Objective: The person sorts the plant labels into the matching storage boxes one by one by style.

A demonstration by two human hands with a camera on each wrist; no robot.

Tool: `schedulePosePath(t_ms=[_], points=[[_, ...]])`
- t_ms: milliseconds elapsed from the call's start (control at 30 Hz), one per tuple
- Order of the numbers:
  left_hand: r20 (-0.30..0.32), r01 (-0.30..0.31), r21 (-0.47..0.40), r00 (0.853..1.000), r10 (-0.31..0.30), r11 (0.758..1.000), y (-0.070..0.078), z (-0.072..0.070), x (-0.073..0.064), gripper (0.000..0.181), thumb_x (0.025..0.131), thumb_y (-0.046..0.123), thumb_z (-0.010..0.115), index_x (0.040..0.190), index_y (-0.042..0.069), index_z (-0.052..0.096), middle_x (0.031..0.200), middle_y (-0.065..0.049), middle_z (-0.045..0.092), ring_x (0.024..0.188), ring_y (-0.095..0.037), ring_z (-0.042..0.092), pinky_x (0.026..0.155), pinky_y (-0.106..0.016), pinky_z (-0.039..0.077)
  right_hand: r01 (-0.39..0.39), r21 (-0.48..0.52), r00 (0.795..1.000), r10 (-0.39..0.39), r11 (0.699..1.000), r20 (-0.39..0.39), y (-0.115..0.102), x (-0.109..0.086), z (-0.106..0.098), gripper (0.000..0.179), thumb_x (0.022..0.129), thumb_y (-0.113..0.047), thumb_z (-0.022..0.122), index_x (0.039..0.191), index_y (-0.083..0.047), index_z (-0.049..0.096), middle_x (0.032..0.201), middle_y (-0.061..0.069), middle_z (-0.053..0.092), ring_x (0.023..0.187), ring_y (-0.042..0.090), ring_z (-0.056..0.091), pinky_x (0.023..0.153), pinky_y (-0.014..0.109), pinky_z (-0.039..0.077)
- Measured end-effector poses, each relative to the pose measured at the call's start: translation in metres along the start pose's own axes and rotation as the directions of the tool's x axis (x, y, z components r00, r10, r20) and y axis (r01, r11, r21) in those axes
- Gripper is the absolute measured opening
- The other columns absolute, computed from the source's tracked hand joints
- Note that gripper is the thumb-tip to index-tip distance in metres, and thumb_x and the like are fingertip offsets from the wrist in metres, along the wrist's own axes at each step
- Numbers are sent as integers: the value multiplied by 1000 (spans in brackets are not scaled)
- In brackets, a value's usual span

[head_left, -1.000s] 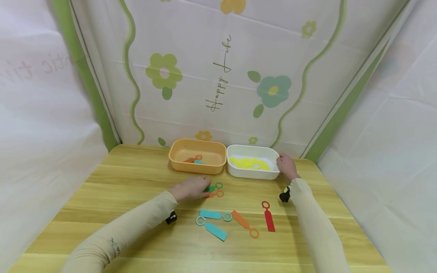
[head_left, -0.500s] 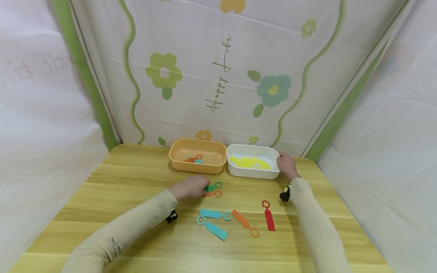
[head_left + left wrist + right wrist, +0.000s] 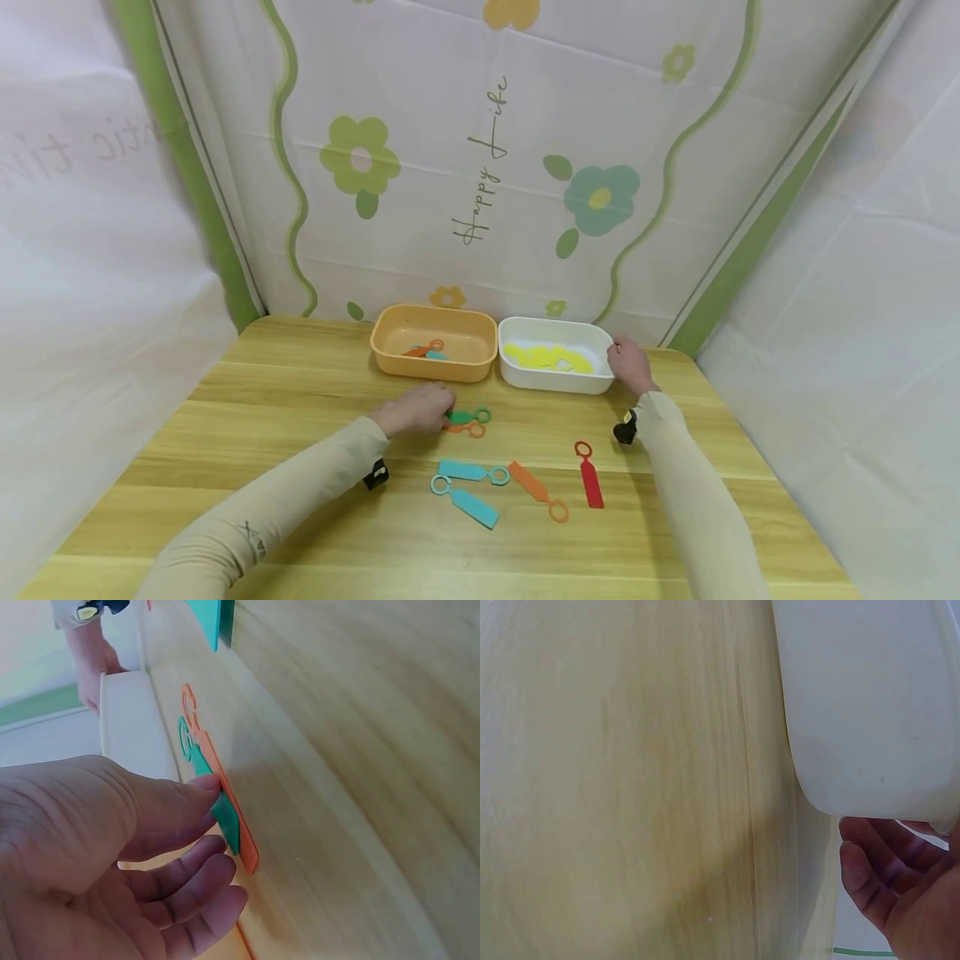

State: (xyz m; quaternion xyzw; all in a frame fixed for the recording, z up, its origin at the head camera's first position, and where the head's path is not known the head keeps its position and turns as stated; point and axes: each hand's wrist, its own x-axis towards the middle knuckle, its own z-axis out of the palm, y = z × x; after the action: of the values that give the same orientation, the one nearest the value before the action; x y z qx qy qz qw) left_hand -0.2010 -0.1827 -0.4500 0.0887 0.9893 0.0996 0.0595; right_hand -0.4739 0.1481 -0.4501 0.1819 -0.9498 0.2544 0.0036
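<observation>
Green tag [image 3: 227, 823] pinched in our left hand [image 3: 420, 408], front-left of the white box [image 3: 555, 382] clamped by our right hand [image 3: 631, 367].

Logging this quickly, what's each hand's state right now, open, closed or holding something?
Left hand: closed, pinching the green tag.
Right hand: closed, holding the white bin by its end.

Left bin [image 3: 468, 372], containing ring tags [image 3: 422, 350], is standing beside right bin [image 3: 555, 382] on the table's [image 3: 337, 533] rear. Before left bin, two tags [image 3: 461, 417] are extending rightward from left hand [image 3: 416, 408]; four more tags [image 3: 474, 507] are lying nearer.
</observation>
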Motion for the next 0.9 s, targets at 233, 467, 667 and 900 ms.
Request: schedulePosePath(t_ms=[233, 467, 667, 900], points=[[-10, 4, -64, 1000, -5, 998, -1, 0, -3, 14, 90, 16, 71, 94, 11, 58, 85, 2, 55, 78, -15, 48, 74, -33, 44, 1, 6, 1000, -1, 1000, -2, -1, -2, 0, 46, 102, -21, 30, 132, 8, 50, 130, 30, 55, 114, 44, 54, 98, 55, 44], [-54, -49, -103, 998, 43, 993, -4, 1, -1, 10, 91, 5, 65, 95, 11, 58, 86, 3, 56, 77, -14, 49, 75, -32, 46, 21, -9, 1000, -21, 1000, -11, -1, -3, -2, 45, 102, -19, 30, 131, 8, 51, 129, 31, 56, 115, 45, 54, 99, 56, 43], [-100, -130, -116, 988, 118, 985, -5, -2, 1, 14, 92, -2, 55, 97, 10, 60, 88, 3, 58, 77, -12, 50, 73, -29, 46, 13, -5, 1000, -13, 1000, -6, 0, -3, -2, 46, 102, -19, 29, 134, 8, 49, 132, 31, 54, 119, 46, 53, 101, 57, 42], [-181, -161, -132, 974, 136, 978, -8, -12, 2, 13, 91, -2, 58, 99, 8, 61, 94, -2, 64, 81, -12, 55, 75, -31, 50, 10, -12, 1000, -10, 1000, -7, -2, -3, -2, 46, 102, -19, 30, 135, 7, 49, 133, 30, 54, 114, 43, 55, 96, 54, 45]])
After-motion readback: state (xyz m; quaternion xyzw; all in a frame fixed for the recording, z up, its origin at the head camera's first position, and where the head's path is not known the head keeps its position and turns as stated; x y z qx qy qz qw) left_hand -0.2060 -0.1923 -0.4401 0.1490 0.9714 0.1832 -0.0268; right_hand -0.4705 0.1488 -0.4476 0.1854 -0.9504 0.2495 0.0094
